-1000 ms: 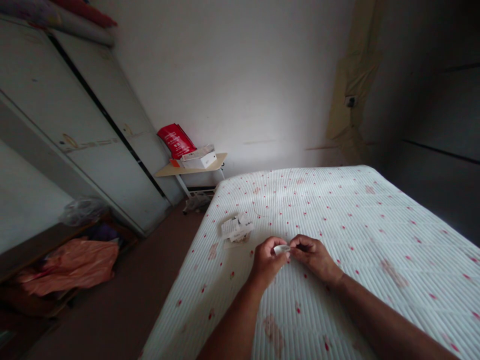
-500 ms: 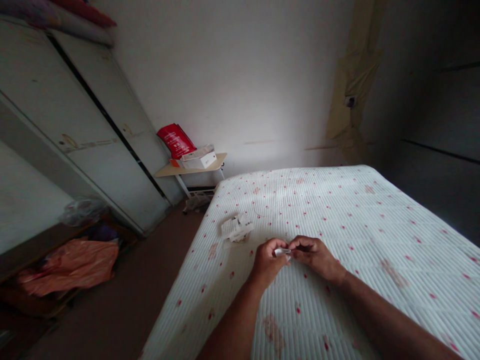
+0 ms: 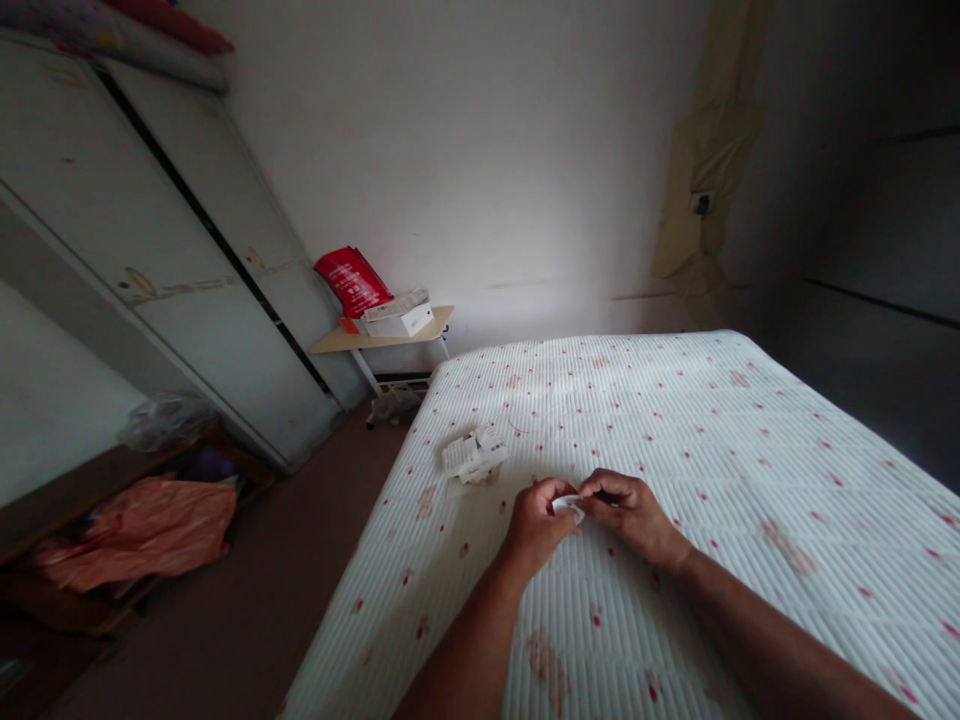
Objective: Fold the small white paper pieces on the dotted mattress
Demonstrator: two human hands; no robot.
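Paper (image 3: 568,505) between hands, long axis crosswise | left hand (image 3: 532,522) pinching left end | right hand (image 3: 632,512) pinching right end

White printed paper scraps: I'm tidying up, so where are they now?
In the head view, the white paper scraps lie piled toward the left side of the white, red-dotted, ribbed bedspread, beyond and left of the left hand.

2 hands (image 3: 534,524) (image 3: 628,516), 1 wht pc. (image 3: 566,506) held, 1 bed (image 3: 675,400), 1 tbl. (image 3: 335,342)
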